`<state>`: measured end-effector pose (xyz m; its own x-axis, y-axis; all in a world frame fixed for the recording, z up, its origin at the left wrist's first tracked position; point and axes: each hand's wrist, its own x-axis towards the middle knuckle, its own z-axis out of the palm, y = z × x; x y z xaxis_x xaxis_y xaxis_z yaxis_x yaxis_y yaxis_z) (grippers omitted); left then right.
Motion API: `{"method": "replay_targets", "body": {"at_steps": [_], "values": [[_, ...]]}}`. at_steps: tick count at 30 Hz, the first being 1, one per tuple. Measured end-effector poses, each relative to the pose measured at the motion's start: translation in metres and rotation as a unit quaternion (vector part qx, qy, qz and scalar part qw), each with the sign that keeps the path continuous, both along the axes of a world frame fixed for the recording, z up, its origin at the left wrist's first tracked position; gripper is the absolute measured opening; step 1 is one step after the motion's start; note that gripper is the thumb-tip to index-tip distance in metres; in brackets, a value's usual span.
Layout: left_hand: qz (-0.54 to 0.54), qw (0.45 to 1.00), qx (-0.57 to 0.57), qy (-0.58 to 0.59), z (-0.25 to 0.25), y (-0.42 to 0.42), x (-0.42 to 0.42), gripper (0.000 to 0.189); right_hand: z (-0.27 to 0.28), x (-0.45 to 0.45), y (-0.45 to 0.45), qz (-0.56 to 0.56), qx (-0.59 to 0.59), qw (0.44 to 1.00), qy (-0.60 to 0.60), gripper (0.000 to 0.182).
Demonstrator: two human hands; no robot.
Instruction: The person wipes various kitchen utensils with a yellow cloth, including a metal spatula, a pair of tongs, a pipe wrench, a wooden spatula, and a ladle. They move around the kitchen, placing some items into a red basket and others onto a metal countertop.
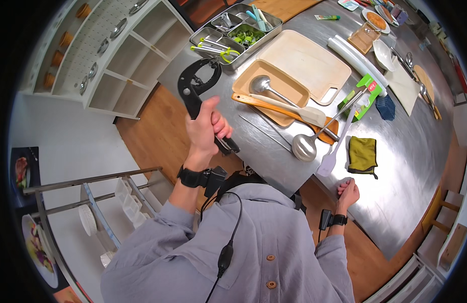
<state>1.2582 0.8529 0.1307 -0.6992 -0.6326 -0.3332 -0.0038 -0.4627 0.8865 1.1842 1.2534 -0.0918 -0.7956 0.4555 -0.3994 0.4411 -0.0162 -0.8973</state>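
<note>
My left hand [209,130] grips the handles of a black plier-like tool [192,85] with curved jaws, raised beside the left edge of the steel table [400,212]. Its jaws point away from me. My right hand [348,192] rests at the table's near edge with fingers curled and nothing visible in them. An olive cloth pouch [362,154] lies just beyond that hand. Between the hands are a steel ladle [304,147], a lilac spatula [328,163] and two thin metal rods [264,131]. A second ladle [260,84], a wooden spatula [267,104] and a cream spatula [311,114] lie across a tan tray [286,77].
A steel compartment tray [277,31] of green-handled utensils stands at the far left. Behind the tan tray lies a cream cutting board [313,57]. Farther right are plastic rolls [354,62], a green box [371,89] and a white dish [384,55]. A metal rack [93,181] stands at my left.
</note>
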Motion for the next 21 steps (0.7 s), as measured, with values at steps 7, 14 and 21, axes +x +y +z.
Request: {"method": "replay_targets", "body": {"at_steps": [7, 14, 21], "values": [[-0.014, 0.999, -0.031, 0.024, 0.012, 0.002, -0.004, 0.043, 0.001, -0.001, -0.002, -0.022, 0.017, 1.000, -0.015, 0.028], [-0.049, 0.990, 0.083, 0.099, 0.005, -0.001, -0.009, 0.030, 0.001, 0.000, -0.001, -0.013, 0.008, 1.000, -0.007, 0.029], [0.077, 0.995, 0.041, 0.039, 0.012, 0.001, -0.005, 0.047, 0.001, 0.000, -0.002, -0.012, 0.001, 1.000, -0.005, 0.028]]}}
